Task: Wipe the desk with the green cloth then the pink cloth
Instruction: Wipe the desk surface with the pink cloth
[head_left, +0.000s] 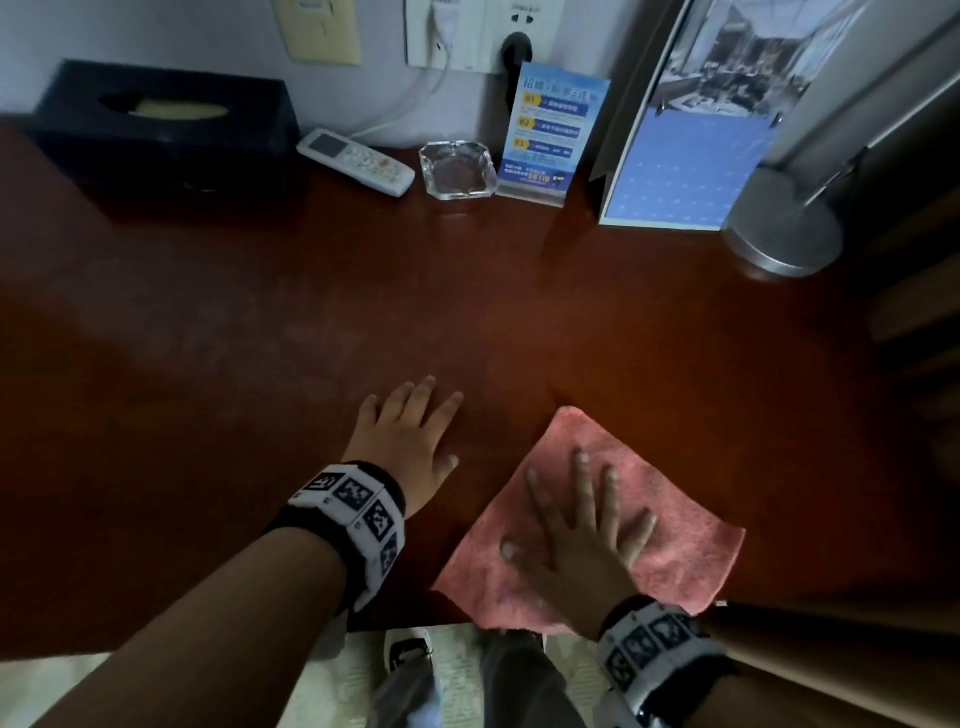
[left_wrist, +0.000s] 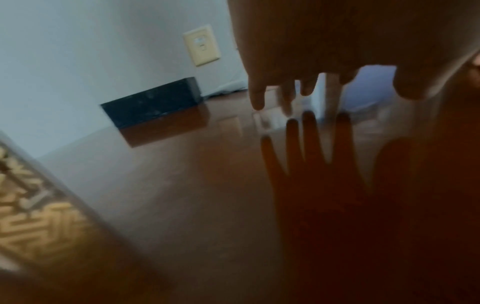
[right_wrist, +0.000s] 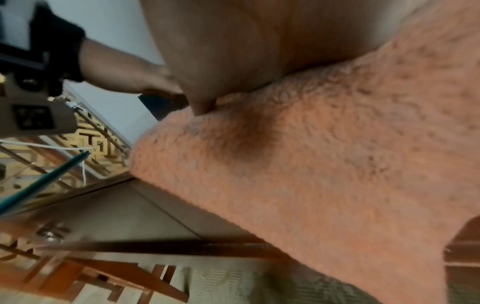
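Observation:
A pink cloth (head_left: 670, 519) lies spread on the dark red-brown desk (head_left: 311, 322) near its front edge, one corner hanging over. My right hand (head_left: 582, 525) presses flat on it with fingers spread straight. The same pink cloth (right_wrist: 324, 164) fills the right wrist view under my palm. My left hand (head_left: 410, 431) rests flat on the bare desk just left of the cloth, fingers straight. In the left wrist view my left hand (left_wrist: 298, 82) hovers close above its reflection in the glossy top. No green cloth is in view.
Along the back wall stand a black tissue box (head_left: 161, 135), a white remote (head_left: 356, 161), a glass ashtray (head_left: 457, 171), a blue sign card (head_left: 550, 135), a calendar stand (head_left: 691, 171) and a metal lamp base (head_left: 784, 223). Patterned floor shows below the desk's front edge.

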